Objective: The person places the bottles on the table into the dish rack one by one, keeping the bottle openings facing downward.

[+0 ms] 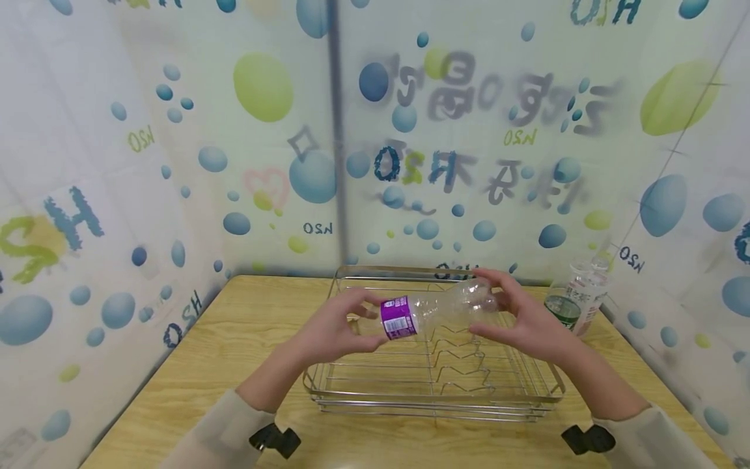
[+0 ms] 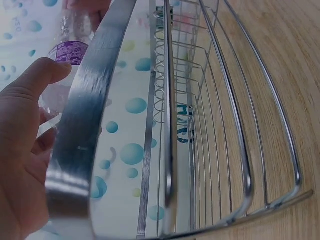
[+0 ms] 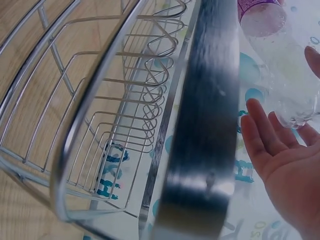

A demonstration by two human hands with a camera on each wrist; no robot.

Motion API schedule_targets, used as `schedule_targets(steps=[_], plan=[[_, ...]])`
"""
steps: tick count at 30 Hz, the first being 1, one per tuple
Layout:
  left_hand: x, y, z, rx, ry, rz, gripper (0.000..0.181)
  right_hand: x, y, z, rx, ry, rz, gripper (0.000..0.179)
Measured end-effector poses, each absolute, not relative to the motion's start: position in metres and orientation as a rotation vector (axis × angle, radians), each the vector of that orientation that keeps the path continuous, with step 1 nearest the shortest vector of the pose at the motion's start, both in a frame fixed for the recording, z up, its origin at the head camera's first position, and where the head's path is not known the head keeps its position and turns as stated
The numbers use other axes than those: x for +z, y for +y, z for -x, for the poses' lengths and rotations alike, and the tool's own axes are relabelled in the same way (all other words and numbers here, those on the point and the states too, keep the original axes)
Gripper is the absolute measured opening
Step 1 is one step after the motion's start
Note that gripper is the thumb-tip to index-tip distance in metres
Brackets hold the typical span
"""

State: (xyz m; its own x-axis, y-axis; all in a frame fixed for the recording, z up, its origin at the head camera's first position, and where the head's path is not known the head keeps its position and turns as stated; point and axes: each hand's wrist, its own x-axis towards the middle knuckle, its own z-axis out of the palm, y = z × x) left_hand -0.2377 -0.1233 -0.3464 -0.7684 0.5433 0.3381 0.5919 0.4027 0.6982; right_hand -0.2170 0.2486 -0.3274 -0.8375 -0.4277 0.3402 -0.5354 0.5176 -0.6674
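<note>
A clear plastic bottle (image 1: pixel 436 309) with a purple label (image 1: pixel 398 317) lies nearly sideways above the wire rack (image 1: pixel 433 396). My left hand (image 1: pixel 342 326) grips its labelled end, the thumb below and the fingers above in the head view. In the left wrist view, the left thumb (image 2: pixel 52 71) lies against the bottle (image 2: pixel 60 92) near the label. Around the other end, my right hand (image 1: pixel 527 319) is spread, fingers above and thumb below. The right wrist view shows the fingers of that hand (image 3: pixel 285 160) loosely extended, right by the bottle's rounded end (image 3: pixel 292 107).
The metal rack has a flat rim (image 3: pixel 205 110) and a row of zigzag wires (image 1: pixel 459 355) inside. Other clear bottles, one with a green label (image 1: pixel 562 311), stand at the right on the wooden table (image 1: pixel 234 339). A curtain (image 1: pixel 281 247) printed with bubbles hangs behind.
</note>
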Motion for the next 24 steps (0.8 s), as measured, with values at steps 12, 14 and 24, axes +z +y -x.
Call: schedule_targets(steps=[12,14,24], plan=[[-0.35,-0.118,0.238,-1.32,-2.684,0.969,0.054,-0.319,0.24,0.222,1.526,-2.503,-0.805,0.07],[-0.353,-0.117,0.239,-1.3,-2.705,0.972,0.055,-0.317,0.237,0.222,1.558,-2.487,-0.796,0.071],[-0.355,-0.102,0.239,-1.28,-2.683,1.041,0.081,-0.308,0.223,0.225,1.616,-2.406,-0.829,0.069]])
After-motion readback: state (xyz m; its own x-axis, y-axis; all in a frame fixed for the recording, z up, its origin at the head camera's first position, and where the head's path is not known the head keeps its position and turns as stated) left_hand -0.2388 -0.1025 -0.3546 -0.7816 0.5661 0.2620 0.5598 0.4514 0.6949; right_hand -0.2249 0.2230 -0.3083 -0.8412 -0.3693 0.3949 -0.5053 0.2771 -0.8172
